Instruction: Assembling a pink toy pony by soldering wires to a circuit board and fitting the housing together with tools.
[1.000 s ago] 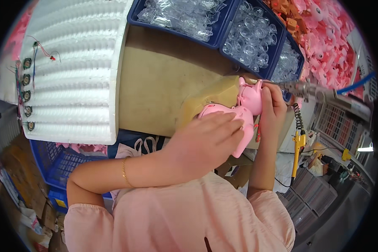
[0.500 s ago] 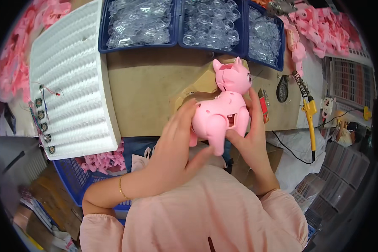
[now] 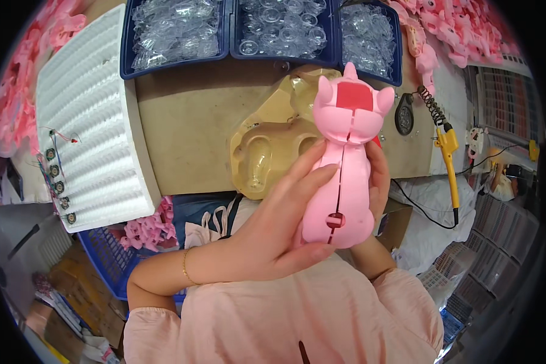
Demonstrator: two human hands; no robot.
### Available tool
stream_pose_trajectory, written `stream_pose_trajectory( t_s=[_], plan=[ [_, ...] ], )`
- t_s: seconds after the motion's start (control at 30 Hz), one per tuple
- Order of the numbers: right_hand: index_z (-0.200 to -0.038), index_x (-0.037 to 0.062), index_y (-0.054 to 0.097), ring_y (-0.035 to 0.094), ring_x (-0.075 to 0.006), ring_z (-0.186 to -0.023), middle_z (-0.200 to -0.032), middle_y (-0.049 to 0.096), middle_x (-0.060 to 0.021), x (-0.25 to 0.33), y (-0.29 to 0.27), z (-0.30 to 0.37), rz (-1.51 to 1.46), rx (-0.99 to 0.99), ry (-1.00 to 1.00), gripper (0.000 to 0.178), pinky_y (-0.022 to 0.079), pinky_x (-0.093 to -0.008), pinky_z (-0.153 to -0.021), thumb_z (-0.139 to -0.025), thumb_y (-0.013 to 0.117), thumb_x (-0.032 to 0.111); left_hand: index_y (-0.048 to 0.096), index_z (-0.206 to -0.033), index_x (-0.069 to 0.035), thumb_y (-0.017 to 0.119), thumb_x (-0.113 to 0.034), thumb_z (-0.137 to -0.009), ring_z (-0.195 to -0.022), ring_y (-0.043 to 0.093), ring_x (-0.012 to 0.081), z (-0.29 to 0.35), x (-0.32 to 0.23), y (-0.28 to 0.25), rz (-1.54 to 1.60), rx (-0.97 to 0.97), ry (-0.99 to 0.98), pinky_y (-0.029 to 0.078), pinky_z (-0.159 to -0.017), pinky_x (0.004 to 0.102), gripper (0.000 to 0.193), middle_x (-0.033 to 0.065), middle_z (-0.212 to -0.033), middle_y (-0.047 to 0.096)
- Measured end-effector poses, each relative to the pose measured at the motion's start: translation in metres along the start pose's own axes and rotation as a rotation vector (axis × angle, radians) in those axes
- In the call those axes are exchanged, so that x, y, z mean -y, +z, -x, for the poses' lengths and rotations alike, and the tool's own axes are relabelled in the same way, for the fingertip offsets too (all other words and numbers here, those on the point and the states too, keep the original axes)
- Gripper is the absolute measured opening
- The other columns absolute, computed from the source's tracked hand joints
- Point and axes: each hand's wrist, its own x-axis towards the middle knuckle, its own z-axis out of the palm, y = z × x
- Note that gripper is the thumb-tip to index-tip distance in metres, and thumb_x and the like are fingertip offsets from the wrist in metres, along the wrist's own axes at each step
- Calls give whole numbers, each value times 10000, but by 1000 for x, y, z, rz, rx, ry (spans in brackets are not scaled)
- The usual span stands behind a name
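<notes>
A pink plastic toy unicorn [image 3: 352, 176] is held in front of my chest, head away from me and its back facing up. A dark seam splits it along the spine, with a round hole near the rump and a red square patch on the back of the head between two ears and a horn. My left hand [image 3: 291, 212] is closed on its left side, the thumb lying below the rump hole. On the other flank my right hand [image 3: 378, 176] grips it, mostly hidden by the toy. Just beyond lies a tan moulded cradle [image 3: 244, 145] with hollows.
Blue trays [image 3: 224, 51] of clear plastic parts line the back. A white foam tray [image 3: 91, 133] stands left, with small wired round parts [image 3: 56, 171] on its edge. At right hangs a yellow soldering iron [image 3: 450, 151]. Pink parts [image 3: 455, 30] are heaped back right; a blue basket [image 3: 106, 255] is below.
The toy has turned from showing its side to showing its back, and has come nearer. Both hands have shifted their hold along its sides. More of the tan cradle shows.
</notes>
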Motion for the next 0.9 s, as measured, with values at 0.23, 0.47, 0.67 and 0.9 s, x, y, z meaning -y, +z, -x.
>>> stream_pose_trajectory(
  t_s=[0.23, 0.47, 0.67, 0.9],
  plan=[
    [-1394, -47, 228, 379, -243, -1273, -1389, 351, -169, 21, 15, -12, -32, 161, 90, 813, 326, -363, -1032, -861, 559, 469, 274, -1388, 18, 624, -272, -836, -1337, 226, 436, 14, -8, -19, -28, 71, -24, 231, -1068, 443, 715, 284, -1462, 159],
    [-1315, -61, 373, 507, -212, -1146, -1257, 497, -141, 17, 9, -16, -290, 206, 367, 759, 406, -333, -960, -815, 647, 441, 336, -1368, -15, 720, -255, -764, -1287, 336, 401, 27, -10, -26, -251, 160, -22, 292, -1041, 471, 755, 250, -1423, 255],
    [-1281, -67, 412, 523, -166, -1091, -1191, 541, -123, 4, 21, 12, -57, 133, 223, 681, 425, -307, -928, -827, 668, 372, 163, -1411, 5, 703, -136, -774, -1255, 384, 269, 12, -7, -19, 239, -254, -291, 314, -1037, 390, 847, 172, -1381, 314],
    [-1218, -60, 487, 536, -230, -1073, -1200, 538, -157, 22, -2, -15, 350, 349, -118, 506, 423, -340, -912, -842, 625, 250, 117, -1431, 0, 759, -145, -733, -1248, 405, 232, -11, -9, -26, 256, -194, -350, 357, -1014, 354, 959, 146, -1362, 353]
  ],
)
